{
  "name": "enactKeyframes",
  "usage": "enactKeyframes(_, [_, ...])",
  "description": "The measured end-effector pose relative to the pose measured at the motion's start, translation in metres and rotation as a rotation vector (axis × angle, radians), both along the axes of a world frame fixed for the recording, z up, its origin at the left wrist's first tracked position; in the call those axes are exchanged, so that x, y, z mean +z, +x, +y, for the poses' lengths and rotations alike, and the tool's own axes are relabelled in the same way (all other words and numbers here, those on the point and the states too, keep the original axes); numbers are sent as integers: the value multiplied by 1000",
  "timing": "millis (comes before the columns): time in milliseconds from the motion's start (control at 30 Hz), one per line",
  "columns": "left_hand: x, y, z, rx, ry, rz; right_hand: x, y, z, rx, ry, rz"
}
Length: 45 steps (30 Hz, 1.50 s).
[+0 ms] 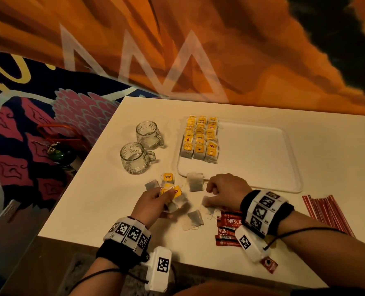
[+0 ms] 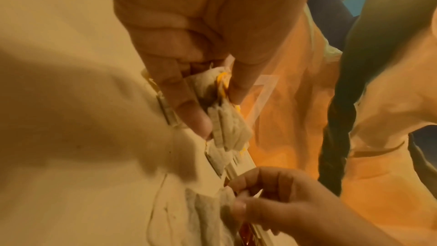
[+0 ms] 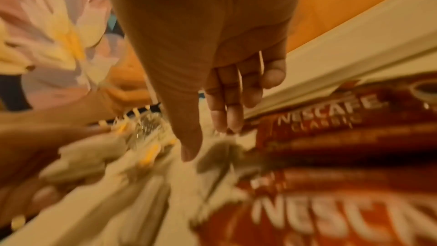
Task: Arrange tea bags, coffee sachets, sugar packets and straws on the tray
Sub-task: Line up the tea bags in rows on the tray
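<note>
Left hand (image 1: 153, 199) pinches gathered tea bags (image 1: 173, 196); right hand (image 1: 224, 186), fingers extended, reaches loose ones
Untangle strings before laying a neat row on the tray (image 1: 292, 167)

The red coffee sachets (image 3: 331, 137) at the table's near edge read "NESCAFE CLASSIC" in white letters in the right wrist view. Yellow tea bag tags read "RELAX": one (image 1: 168, 176) lying loose on the table beside the tray's near left corner, another (image 1: 202, 120) on the tray at its far left corner.

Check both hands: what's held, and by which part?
Left hand pinches a small bunch of tea bags by their tops, at the yellow tags. Right hand: fingers curled down at loose tea bags; grip cannot be told.
</note>
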<state>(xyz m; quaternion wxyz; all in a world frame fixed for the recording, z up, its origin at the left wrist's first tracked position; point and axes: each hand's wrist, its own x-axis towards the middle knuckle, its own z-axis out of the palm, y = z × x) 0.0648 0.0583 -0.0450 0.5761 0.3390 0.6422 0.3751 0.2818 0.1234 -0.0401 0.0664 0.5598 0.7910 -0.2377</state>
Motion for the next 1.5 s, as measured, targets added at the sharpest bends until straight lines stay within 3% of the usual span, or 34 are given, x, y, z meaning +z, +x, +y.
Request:
enactKeyframes(100, [-3, -3, -2, 19, -42, 7, -6, -7, -5, 27, -4, -42])
enactKeyframes(167, [-1, -3, -3, 15, -75, -13, -2, -7, -4, -3, 22, 20])
enactKeyframes(333, [1, 1, -4, -25, -133, -55, 20, -19, -7, -62, 279, 462])
enactKeyframes(533, [6, 8, 0, 28, -134, -226, 15, -39, -24, 210, 198, 553])
enactKeyframes(667, [0, 5, -1, 23, -87, -147, 7, -34, -26, 276, 124, 628])
enactKeyframes(767, [-5, 1, 0, 60, -78, -49, 3, -30, -26, 198, 47, 688])
enactKeyframes(833, [-6, -3, 2, 95, -62, -3, -3, -28, -25, 141, 36, 612])
enactKeyframes(1000, [-7, -17, 5, 97, -9, 72, -12, -34, -29, 234, -8, 144])
enactKeyframes(1167, [-8, -22, 6, 60, 24, 105, -13, -33, -26, 198, -153, 123])
enactKeyframes(1300, [-10, -21, 7, 24, 62, 164, 0, -19, -16, 48, -125, 310])
enactKeyframes(1400, [-9, -16, 10, -37, 91, 185, 19, -14, -8, -155, 73, 547])
enactKeyframes(1500, [-1, -5, 11, -113, 126, 143, 30, -22, -6, -183, 207, 677])
